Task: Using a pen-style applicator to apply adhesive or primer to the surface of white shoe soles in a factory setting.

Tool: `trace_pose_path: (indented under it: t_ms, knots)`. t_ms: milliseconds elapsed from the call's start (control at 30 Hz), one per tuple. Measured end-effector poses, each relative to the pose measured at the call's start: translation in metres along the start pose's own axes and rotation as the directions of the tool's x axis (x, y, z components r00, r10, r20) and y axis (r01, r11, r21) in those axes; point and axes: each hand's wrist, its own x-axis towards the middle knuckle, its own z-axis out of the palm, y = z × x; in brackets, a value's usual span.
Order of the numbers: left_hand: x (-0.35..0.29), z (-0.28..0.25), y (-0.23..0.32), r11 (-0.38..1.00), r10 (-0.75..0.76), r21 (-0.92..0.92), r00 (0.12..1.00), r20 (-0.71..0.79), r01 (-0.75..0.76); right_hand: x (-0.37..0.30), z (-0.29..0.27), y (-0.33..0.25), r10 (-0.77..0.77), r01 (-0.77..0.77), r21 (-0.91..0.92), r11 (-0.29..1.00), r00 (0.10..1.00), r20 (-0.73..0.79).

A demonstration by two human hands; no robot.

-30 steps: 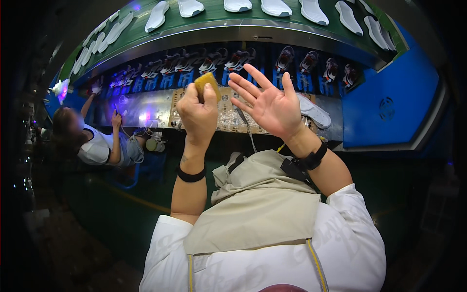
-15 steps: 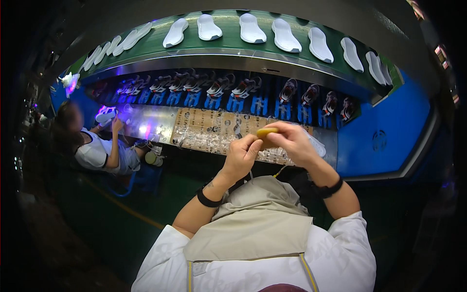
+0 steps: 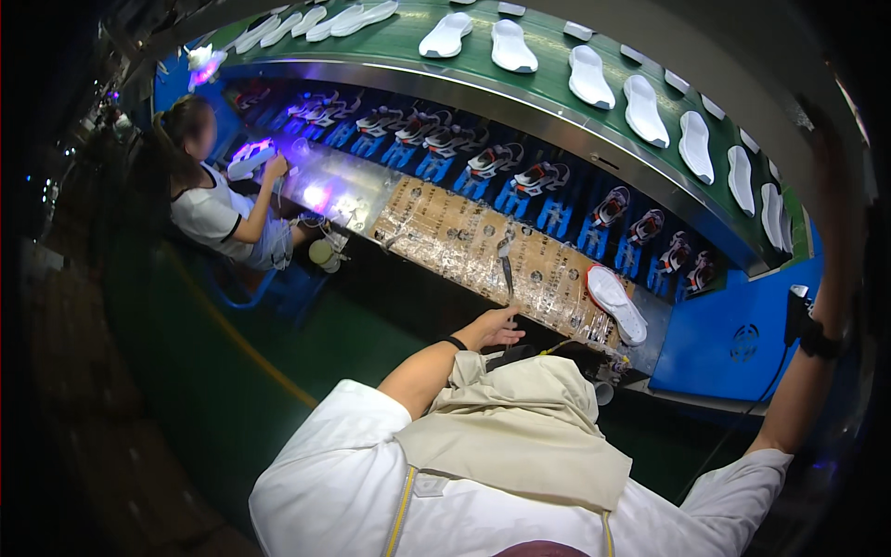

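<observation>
My left hand [image 3: 492, 330] is at the front edge of the bench, its fingers loosely spread and apparently holding nothing. My right arm reaches up along the right rim; my right hand [image 3: 835, 232] is dark and smeared there, so its fingers and anything in them cannot be made out. A white shoe sole with a red edge [image 3: 615, 299] lies at the right end of the cardboard-covered bench [image 3: 445, 232]. Beyond my left hand rests a slim dark tool [image 3: 506, 260], its kind unclear. Beside my right wrist is a black device with a cable [image 3: 796, 314].
White soles [image 3: 645, 111] line the green upper conveyor [image 3: 548, 70]. Below it, several shoe uppers [image 3: 541, 178] stand on blue holders [image 3: 554, 218]. A seated co-worker [image 3: 209, 200] holds a sole [image 3: 251, 162] at the left. A blue panel [image 3: 715, 339] closes the right side.
My hands have parted: the left dropped to the bench edge, the right swung up and right. The yellow piece they held is out of sight. The view has turned, uncovering the red-edged sole.
</observation>
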Motion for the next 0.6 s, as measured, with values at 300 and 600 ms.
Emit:
trace_pose_path:
  t_ms: [300, 600]
  knots:
    - [-0.009, 0.049, 0.061, 0.95, 0.311, -0.032, 0.94, 0.14, -0.309, -0.096, -0.028, -0.203, -0.197, 0.015, 0.944, 0.329, 0.979, 0.053]
    - [-0.093, 0.173, 0.109, 0.888, 0.421, -0.327, 0.857, 0.297, -0.323, -0.266, 0.106, -0.401, -0.027, -0.672, 0.741, -0.026, 0.741, 0.671]
